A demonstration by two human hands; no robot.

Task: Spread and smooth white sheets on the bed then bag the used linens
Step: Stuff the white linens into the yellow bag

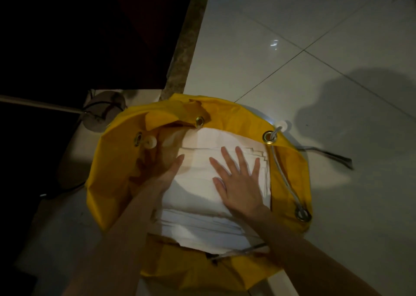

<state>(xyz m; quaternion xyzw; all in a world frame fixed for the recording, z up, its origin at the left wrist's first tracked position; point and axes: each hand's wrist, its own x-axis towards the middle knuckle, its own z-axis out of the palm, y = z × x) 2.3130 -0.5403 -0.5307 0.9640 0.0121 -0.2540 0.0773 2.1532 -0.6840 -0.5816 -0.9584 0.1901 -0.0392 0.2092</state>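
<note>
1. One yellow bag (290, 160) stands open on the tiled floor (315, 37), its mouth wide and facing up.
2. One stack of folded white sheets (202, 196) lies inside the bag, filling most of the opening; its layered edges show on the side near the person and at the far right corner. How many sheets make up the stack cannot be counted.
3. Two hands are in view, both inside the bag's mouth. The right hand (238, 181) lies flat on top of the sheets, fingers straight and spread wide, holding nothing.
4. The left hand (162, 172) is at the left edge of the sheets, between the stack and the bag's wall, with its thumb laid against the fabric. Its fingers are in shadow, so whether they grip anything cannot be told.
5. Four metal eyelets show around the bag's rim; one is at the far right (268, 137).
6. One white cord (284, 176) runs along the right side of the rim between two eyelets. Two pale round stoppers sit at the rim, one on the left (150, 141) and one on the right.
7. Left of the bag, a dim round base with dark cables is hard to make out, and the area beyond it is black.
8. The near edge of the bag is partly covered by both forearms.
</note>
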